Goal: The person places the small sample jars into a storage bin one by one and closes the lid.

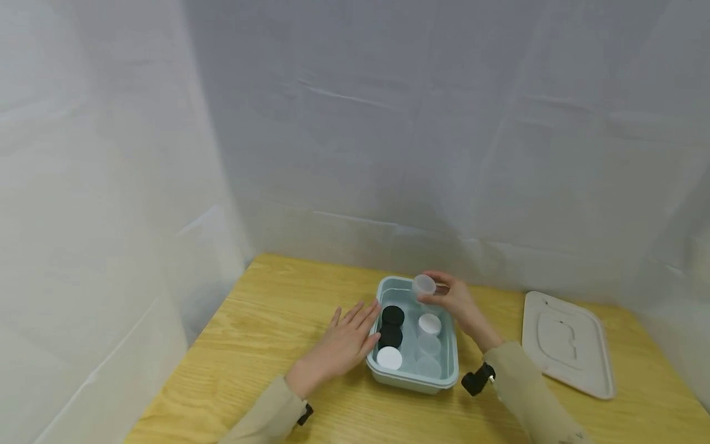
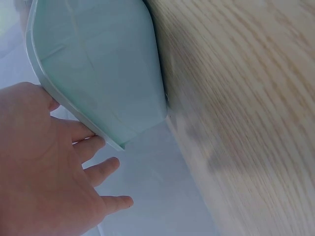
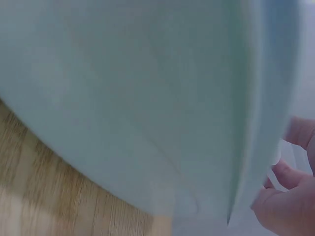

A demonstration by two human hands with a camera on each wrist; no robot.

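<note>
No readable text, labels, brands or numbers anywhere, not on anything near the hands

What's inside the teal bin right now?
In the teal bin lie two black-lidded jars, two white-lidded jars and clear jars whose count is hard to tell. The right hand holds a clear jar above the far end, hiding what lies beneath.

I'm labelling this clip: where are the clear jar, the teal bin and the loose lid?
clear jar (image 1: 424, 285), head view, its round side.
teal bin (image 1: 413, 381), head view, near rim.
loose lid (image 1: 567, 343), head view, flat top.
</note>
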